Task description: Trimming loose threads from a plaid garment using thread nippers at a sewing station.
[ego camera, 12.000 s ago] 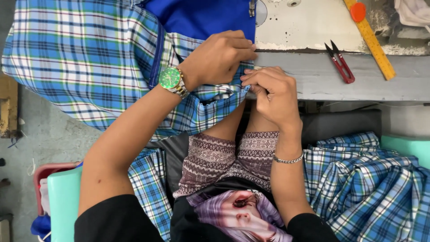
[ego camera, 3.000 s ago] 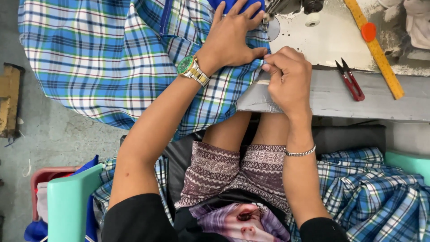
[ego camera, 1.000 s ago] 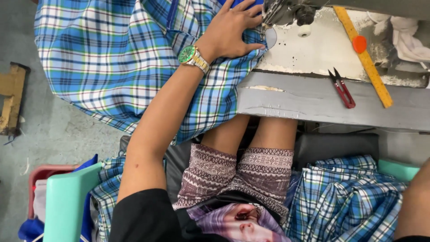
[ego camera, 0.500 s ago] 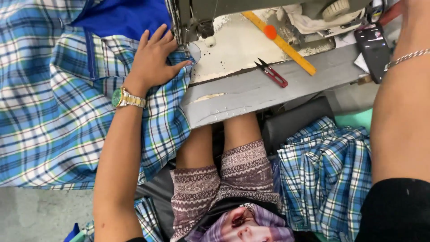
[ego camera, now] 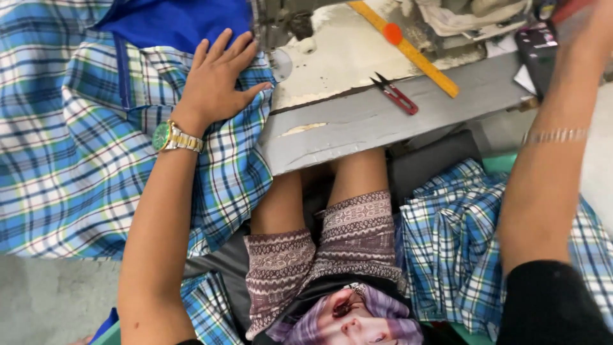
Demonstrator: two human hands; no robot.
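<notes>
Right hand [ego camera: 603, 25] now reaching up off-frame, fingers unseen, left hand [ego camera: 214, 83] splayed on plaid fabric [ego camera: 76, 166]

Green-faced wristwatch [ego camera: 167, 136], silver bracelet [ego camera: 554, 135], black sleeves [ego camera: 549, 306]

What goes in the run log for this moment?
left hand flat on plaid cloth | right hand raised, out of frame | scissors on table
</notes>
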